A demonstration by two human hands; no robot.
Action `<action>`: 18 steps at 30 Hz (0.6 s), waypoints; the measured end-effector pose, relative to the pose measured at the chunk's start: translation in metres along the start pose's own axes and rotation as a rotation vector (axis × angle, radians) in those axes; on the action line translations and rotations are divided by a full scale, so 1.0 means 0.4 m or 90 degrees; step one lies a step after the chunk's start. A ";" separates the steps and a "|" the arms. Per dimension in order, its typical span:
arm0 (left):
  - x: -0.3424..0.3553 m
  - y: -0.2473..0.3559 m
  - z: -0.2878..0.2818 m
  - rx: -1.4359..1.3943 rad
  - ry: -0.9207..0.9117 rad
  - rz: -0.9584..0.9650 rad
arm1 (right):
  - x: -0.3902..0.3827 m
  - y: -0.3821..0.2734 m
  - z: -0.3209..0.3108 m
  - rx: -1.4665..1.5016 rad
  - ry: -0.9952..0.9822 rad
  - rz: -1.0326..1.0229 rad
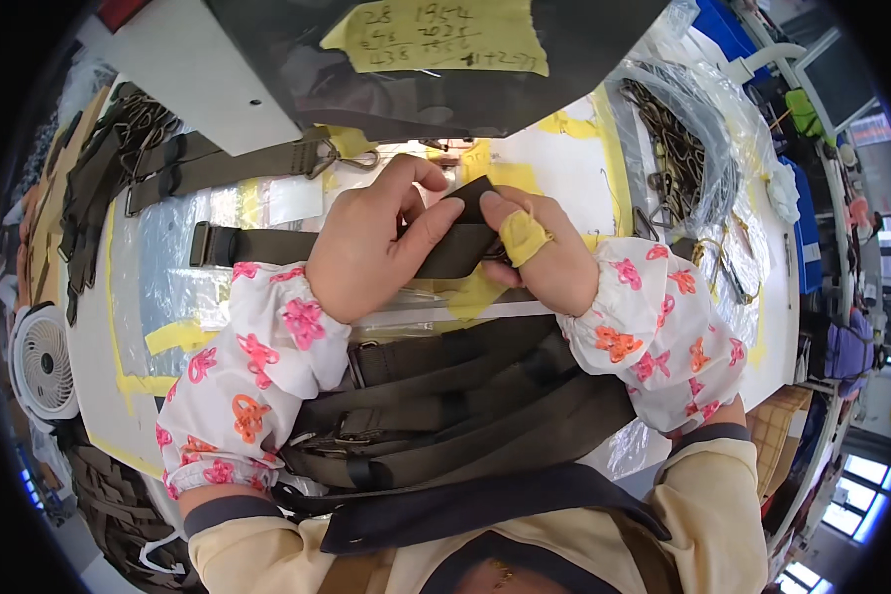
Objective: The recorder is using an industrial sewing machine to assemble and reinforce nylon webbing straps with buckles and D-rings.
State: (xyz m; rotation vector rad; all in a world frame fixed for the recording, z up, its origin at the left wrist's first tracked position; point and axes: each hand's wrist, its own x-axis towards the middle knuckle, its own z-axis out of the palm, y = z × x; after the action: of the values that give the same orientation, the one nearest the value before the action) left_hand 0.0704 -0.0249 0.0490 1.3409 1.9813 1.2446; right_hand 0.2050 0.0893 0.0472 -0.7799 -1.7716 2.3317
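Note:
My left hand (376,238) grips a dark olive webbing strap (450,247), its thumb pressed on the folded upper part and index finger curled above. My right hand (540,247), with yellow tape wrapped on a finger, pinches the strap’s folded end at the right. The strap runs out leftward under my left wrist to a metal buckle (204,245). Both hands are just below a dark machine housing (426,99) with a yellow note on it. A pile of similar straps (465,396) lies between my forearms.
At the back left are straps with metal hooks (158,178); at the back right, a plastic bag of metal hardware (663,139) and scissors (728,262). A white fan (45,361) sits left of the white table (99,386); a cardboard box (777,445) is lower right.

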 end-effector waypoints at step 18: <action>-0.021 0.028 0.014 0.636 -0.029 0.427 | 0.004 0.004 0.005 -0.015 0.006 -0.019</action>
State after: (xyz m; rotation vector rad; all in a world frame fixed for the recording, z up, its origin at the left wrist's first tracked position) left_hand 0.0838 -0.0286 0.0549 2.6183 2.2822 0.3317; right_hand 0.2029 0.0875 0.0456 -0.7604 -1.7972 2.2885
